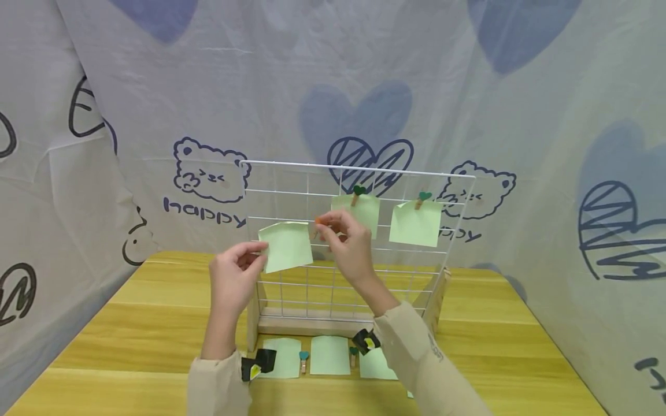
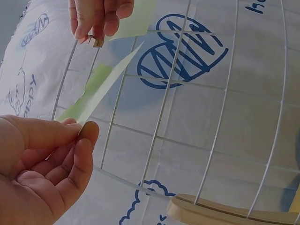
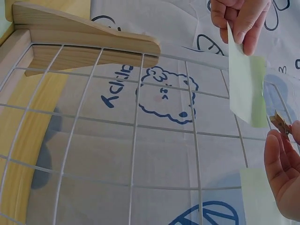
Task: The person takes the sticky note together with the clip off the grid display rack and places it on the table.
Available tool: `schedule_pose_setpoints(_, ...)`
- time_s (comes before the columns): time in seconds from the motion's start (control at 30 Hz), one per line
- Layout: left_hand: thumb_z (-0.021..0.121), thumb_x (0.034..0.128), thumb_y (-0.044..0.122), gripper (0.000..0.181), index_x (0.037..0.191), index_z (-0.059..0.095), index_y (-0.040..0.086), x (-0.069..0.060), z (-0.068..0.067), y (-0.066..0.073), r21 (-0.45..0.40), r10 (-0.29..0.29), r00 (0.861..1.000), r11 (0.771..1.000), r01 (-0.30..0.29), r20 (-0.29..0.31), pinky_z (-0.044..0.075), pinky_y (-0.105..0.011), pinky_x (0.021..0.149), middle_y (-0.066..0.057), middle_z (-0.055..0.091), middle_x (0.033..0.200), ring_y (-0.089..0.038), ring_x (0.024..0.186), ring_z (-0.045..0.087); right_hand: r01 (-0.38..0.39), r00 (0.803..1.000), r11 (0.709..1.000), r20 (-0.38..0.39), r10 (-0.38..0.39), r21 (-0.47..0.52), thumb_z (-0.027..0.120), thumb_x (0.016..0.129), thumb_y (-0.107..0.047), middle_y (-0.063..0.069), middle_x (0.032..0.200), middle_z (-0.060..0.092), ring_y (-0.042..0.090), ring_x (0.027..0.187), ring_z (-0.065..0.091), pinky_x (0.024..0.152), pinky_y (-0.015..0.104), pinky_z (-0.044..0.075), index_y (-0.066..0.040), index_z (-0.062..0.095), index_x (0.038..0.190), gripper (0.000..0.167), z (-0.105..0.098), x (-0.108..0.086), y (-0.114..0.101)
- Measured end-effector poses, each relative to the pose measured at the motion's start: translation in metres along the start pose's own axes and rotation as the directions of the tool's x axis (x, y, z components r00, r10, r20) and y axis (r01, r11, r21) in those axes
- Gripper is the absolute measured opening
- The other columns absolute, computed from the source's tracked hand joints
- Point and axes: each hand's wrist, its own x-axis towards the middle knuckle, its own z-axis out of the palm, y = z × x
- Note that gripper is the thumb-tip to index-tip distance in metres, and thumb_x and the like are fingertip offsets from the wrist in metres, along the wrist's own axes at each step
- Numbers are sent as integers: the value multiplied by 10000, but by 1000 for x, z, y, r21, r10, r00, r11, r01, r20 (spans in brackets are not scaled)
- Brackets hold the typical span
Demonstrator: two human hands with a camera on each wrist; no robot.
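The left hand point(image 1: 235, 277) pinches the left edge of a pale green paper point(image 1: 287, 247) in front of the white wire grid point(image 1: 359, 270). In the left wrist view, the paper point(image 2: 105, 91) has a folded top edge and is seen side-on. Just right of the paper, the right hand point(image 1: 350, 245) pinches a small wooden clip point(image 1: 315, 229) with an orange top. The right wrist view shows that clip point(image 3: 280, 124) between thumb and fingers, apart from the paper point(image 3: 243, 79). Behind the right hand, another green paper point(image 1: 368, 211) is partly hidden.
Two green papers hang on the grid from heart-topped clips point(image 1: 359, 192). Several green papers point(image 1: 330, 355) lie on the wooden table point(image 1: 130, 335) before the grid, with heart clips point(image 1: 304, 361) between them. A wooden foot point(image 1: 252, 318) supports each grid side; a patterned cloth hangs behind.
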Motion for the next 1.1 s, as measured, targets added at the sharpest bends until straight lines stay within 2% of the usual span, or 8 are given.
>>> schedule_pose_setpoints(0.2, 605, 787, -76, 143, 922, 648, -64, -7, -1, -5, 22, -19, 1000, 1000, 19, 14, 442, -131, 567, -174, 633, 828, -144, 661, 543, -29, 999, 999, 41, 29, 22, 600, 810, 49, 179, 778, 623, 305, 581, 533, 445, 185, 411, 77, 594, 885, 80, -1, -9, 1)
schedule_pose_setpoints(0.27, 603, 790, -75, 138, 921, 648, -66, -9, -1, -6, 22, -23, 1000, 1000, 23, 21, 449, -133, 576, -177, 633, 832, -158, 668, 552, -41, 998, 999, 49, 39, 29, 590, 806, 77, 216, 768, 611, 351, 572, 515, 447, 183, 398, 100, 584, 877, 75, -3, -11, -6)
schedule_pose_setpoints(0.37, 600, 791, -79, 133, 916, 646, -74, -13, 0, -7, 16, -31, 999, 999, 30, 28, 460, -138, 592, -185, 632, 844, -164, 680, 563, -54, 997, 998, 53, 53, 21, 579, 793, 118, 246, 754, 599, 284, 555, 511, 454, 183, 405, 127, 571, 852, 61, -5, -14, -20)
schedule_pose_setpoints(0.5, 603, 785, -86, 135, 914, 643, -74, -17, -1, -9, 18, -45, 998, 999, 44, 38, 469, -146, 605, -185, 630, 851, -169, 688, 571, -51, 997, 999, 60, 51, -2, 573, 786, 139, 235, 748, 602, 239, 574, 518, 446, 294, 465, 136, 566, 836, 50, -7, -18, -29)
schedule_pose_setpoints(0.63, 608, 781, -83, 149, 926, 638, -69, -20, -2, -10, 24, -66, 997, 998, 65, 52, 474, -150, 611, -185, 628, 876, -182, 699, 583, -65, 996, 998, 69, 64, 15, 571, 790, 135, 242, 780, 604, 338, 614, 540, 474, 430, 481, 137, 562, 843, 53, -9, -23, -29)
schedule_pose_setpoints(0.83, 618, 778, -74, 154, 930, 640, -62, -25, -4, -11, 36, -81, 995, 996, 79, 57, 477, -157, 600, -181, 633, 857, -174, 679, 586, -108, 991, 992, 82, 103, 60, 574, 789, 131, 251, 791, 603, 383, 669, 574, 537, 407, 509, 135, 564, 847, 59, -10, -31, -27)
schedule_pose_setpoints(1.1, 623, 776, -69, 157, 932, 643, -58, -31, -7, -13, 61, -88, 994, 995, 84, 60, 480, -158, 604, -180, 641, 852, -197, 689, 600, -117, 991, 989, 74, 110, 96, 563, 783, 154, 263, 785, 593, 384, 668, 570, 527, 394, 514, 147, 553, 844, 62, -10, -42, -24)
